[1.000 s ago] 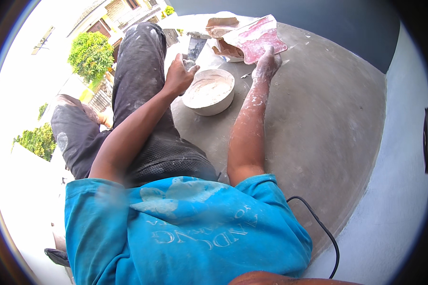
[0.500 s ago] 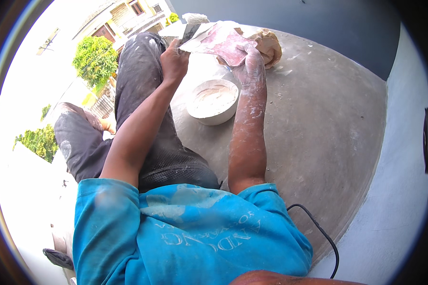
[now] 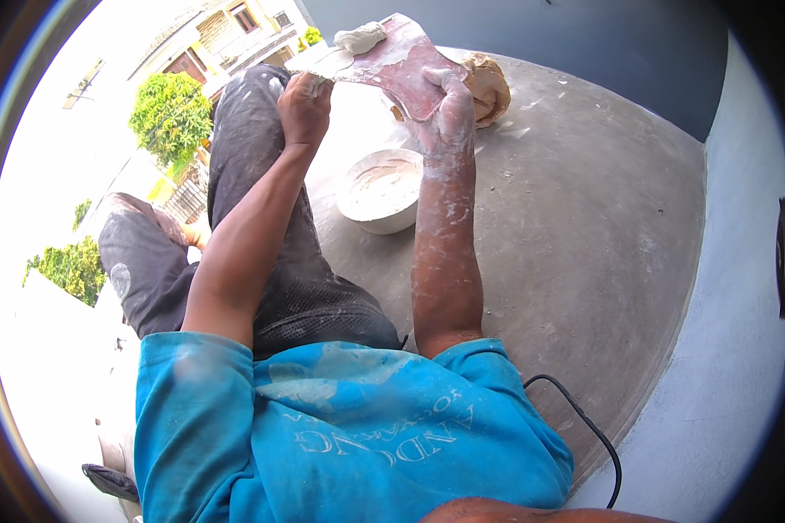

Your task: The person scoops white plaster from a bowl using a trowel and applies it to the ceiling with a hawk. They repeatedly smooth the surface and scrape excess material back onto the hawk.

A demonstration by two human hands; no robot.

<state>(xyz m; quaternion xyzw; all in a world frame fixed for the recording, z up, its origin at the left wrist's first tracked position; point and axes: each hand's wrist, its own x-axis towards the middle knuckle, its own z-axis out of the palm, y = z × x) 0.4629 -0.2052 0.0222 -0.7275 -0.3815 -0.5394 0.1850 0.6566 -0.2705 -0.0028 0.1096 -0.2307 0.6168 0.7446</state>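
Note:
My right hand (image 3: 447,112), coated in white dust, grips a worn pinkish-red board (image 3: 403,65) smeared with putty. A lump of white putty (image 3: 360,37) rests on the board's upper left part. Close against the board's left end, my left hand (image 3: 305,106) is closed around a putty knife, whose blade is hardly visible from here. Below the board, a round white bowl (image 3: 379,218) of pale putty stands on the floor, just left of my right forearm.
A crumpled brown paper bag (image 3: 487,90) sits beyond my right hand on the grey floor (image 3: 576,218). My bent legs in dark trousers (image 3: 249,148) lie to the left. A black cable (image 3: 593,423) curves near the pale right wall (image 3: 715,349); a dark grey wall (image 3: 532,61) rises behind.
My left hand has shifted left and its dark knife blade has dropped from sight. The board has tilted, showing more of its face and the putty lump; my right hand moved slightly left.

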